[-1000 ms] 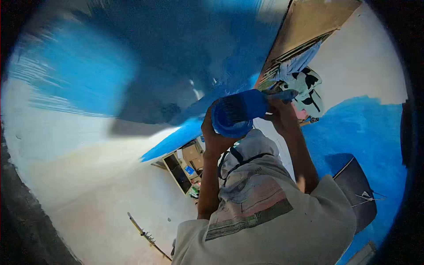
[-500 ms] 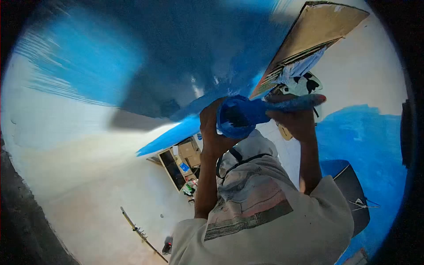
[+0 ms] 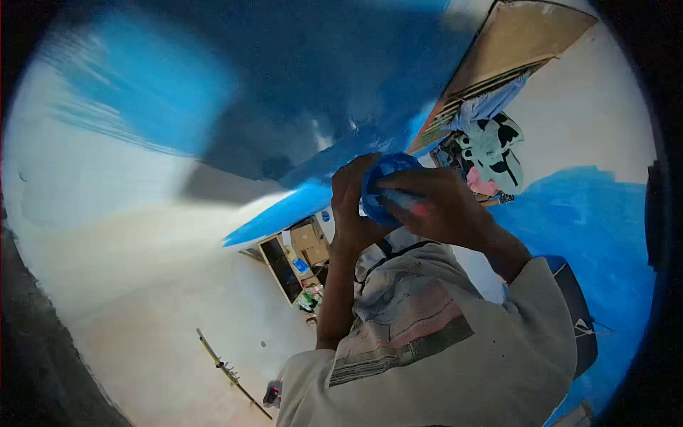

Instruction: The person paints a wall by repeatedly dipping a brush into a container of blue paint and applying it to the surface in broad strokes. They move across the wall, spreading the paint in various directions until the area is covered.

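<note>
My left hand is wrapped round the side of a blue paint container, holding it with its open top facing the camera. Over the opening is my right hand, closed round the handle of a paintbrush. The brush's bristle end is inside the container, partly hidden by my fingers and the rim. Just beyond the container lies a surface covered in wet-looking dark blue paint.
A wooden shelf with cardboard boxes is below left. A rail with hooks is at lower left. Hanging cloths and a brown panel are at upper right, a black bag at right.
My right hand has moved left and brought the brush from beside the container into its opening. My left hand and the container have shifted slightly right.
</note>
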{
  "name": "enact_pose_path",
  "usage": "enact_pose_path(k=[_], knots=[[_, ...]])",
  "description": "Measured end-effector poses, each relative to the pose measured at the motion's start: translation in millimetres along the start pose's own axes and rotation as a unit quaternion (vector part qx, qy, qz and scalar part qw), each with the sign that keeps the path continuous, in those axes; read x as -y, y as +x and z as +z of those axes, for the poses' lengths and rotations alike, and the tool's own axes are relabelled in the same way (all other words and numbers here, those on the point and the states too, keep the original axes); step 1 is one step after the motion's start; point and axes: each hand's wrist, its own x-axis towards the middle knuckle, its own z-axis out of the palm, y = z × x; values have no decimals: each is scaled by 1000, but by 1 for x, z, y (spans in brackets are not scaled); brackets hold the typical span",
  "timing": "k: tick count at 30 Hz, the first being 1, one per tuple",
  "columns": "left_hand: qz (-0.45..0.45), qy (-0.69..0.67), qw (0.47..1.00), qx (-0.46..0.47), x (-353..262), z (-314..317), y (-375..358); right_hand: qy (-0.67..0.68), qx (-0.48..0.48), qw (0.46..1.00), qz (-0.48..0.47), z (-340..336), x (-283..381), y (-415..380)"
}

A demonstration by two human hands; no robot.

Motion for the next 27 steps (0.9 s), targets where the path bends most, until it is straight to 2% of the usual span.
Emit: enact_pose_path(k=[1,2,4,5,8,9,11,12,14,15,17,20,21,22,23,24,25,27], knots=[[9,10,1000,-7,2,0,-2,40,-49,998,5,0,0,-2],[9,12,1000,-10,5,0,-6,40,-47,998,2,0,2,-3],[-92,-69,993,-19,10,1,-9,63,-209,975,52,-5,6,-2],[-90,-68,993,-21,11,1,-9,62,-209,975,48,-9,4,-2],[-40,-8,999,-24,7,-4,-2,157,-231,929,242,-19,2,-4],[-66,-22,997,-27,4,-5,-2,157,-232,929,242,-19,0,-5],[-89,-35,995,-29,1,-4,1,284,-283,881,253,-18,-9,-11],[-113,-89,989,-27,0,-2,3,284,-285,880,252,-19,-16,-14],[-135,-141,980,-27,-4,0,10,445,-308,798,267,-24,-34,-22],[-123,-138,982,-26,-7,2,15,443,-309,799,265,-26,-42,-27],[-108,-139,984,-25,-9,7,21,572,-320,726,208,-31,-55,-35],[-116,-161,980,-12,-12,14,25,547,-355,720,239,-35,-50,-36],[-94,-100,991,11,-11,15,25,547,-357,719,237,-39,-48,-37],[-71,-37,996,34,-10,14,26,368,-335,833,240,-47,-41,-38],[-70,-33,996,37,-10,15,27,175,-296,910,232,-56,-32,-38],[-58,-14,997,51,-10,16,29,70,-213,935,275,-70,-14,-32],[-43,3,997,68,-10,17,30,78,-216,933,276,-70,-7,-27],[-25,-10,997,67,-9,22,31,1,-133,989,64,-69,2,-18]])
